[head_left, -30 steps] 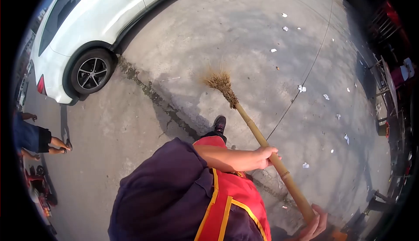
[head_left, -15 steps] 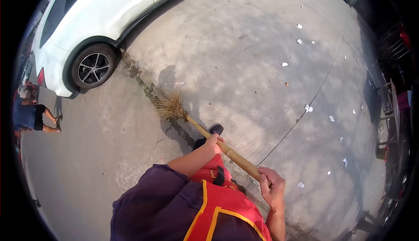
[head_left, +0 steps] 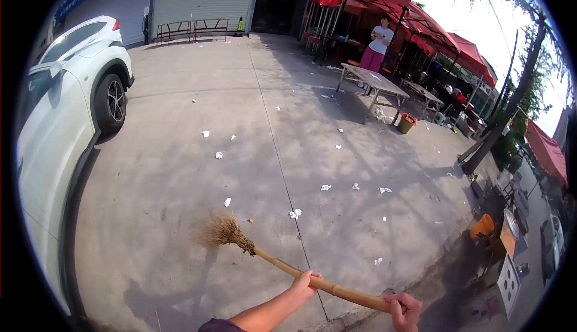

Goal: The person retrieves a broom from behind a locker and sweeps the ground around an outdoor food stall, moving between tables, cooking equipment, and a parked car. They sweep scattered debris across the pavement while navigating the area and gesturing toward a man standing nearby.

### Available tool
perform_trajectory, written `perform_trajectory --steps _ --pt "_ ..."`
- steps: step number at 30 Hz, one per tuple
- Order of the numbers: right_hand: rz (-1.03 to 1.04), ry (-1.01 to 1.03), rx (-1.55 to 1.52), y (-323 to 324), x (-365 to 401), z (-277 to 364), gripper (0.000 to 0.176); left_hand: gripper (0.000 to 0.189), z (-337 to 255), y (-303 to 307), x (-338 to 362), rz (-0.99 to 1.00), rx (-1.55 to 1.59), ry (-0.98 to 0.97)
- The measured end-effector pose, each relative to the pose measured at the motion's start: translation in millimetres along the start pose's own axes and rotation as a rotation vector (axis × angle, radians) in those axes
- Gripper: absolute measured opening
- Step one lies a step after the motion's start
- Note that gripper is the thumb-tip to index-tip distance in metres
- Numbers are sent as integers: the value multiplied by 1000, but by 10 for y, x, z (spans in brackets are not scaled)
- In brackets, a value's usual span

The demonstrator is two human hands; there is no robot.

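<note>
A straw broom (head_left: 225,233) with a long bamboo handle slants across the lower middle of the view, bristles to the upper left. My left hand (head_left: 305,284) is closed around the handle partway down. Near the handle's top end my right hand (head_left: 404,309) grips it, fingers wrapped round. The bristles are slightly blurred, at or just above the concrete ground (head_left: 180,169). Closest to them are a crumpled white tissue (head_left: 228,202) and a small orange-brown scrap (head_left: 250,220). Another crumpled tissue (head_left: 295,213) lies on the ground joint line to the right.
A white car (head_left: 66,115) stands at the left. Several more paper scraps dot the ground. Ahead right are a folding table (head_left: 375,82), a waste bin (head_left: 407,123), red canopies (head_left: 415,19) and a standing person (head_left: 377,43). An orange bucket (head_left: 481,228) and a tree (head_left: 511,97) are at the right.
The view has swung right and up, bringing the stalls, shutters and tree into sight. The broom's bristles have moved from the wet crack by the car onto the littered concrete. Both hands keep their hold.
</note>
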State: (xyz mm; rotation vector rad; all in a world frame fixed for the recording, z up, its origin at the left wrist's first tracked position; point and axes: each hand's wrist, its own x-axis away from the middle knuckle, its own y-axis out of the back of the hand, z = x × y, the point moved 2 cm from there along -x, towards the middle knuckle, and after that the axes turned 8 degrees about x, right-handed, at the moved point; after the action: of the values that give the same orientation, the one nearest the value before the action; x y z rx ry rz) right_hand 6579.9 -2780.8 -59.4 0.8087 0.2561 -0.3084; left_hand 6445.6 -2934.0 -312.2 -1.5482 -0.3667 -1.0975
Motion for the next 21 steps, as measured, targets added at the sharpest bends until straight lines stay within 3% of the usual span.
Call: perform_trajectory --steps 2,6,10,11,14,17,19,21 --pt "122 -153 125 -35 68 86 16 13 -126 -249 -392 29 -146 20" --pt "42 -25 295 -332 24 -76 13 16 -241 -617 -808 177 -329 38" --pt "-47 -302 -6 193 -385 -975 18 16 362 -1014 -986 286 -201 99" --pt "-116 -343 -110 340 -539 -1231 19 15 521 -1057 -1030 220 -160 123" --pt "50 -478 15 794 -1135 -1895 21 14 898 -1253 -1175 57 -36 136" --pt "-165 -212 -158 761 -1893 -2141 12 10 1023 -1404 -1370 -94 75 101" --pt "35 -168 -82 700 -2333 -1995 12 8 1014 -1394 -1590 -247 131 80" --pt "80 81 15 513 -2636 -2044 10 6 997 -1542 -1805 -319 170 39"
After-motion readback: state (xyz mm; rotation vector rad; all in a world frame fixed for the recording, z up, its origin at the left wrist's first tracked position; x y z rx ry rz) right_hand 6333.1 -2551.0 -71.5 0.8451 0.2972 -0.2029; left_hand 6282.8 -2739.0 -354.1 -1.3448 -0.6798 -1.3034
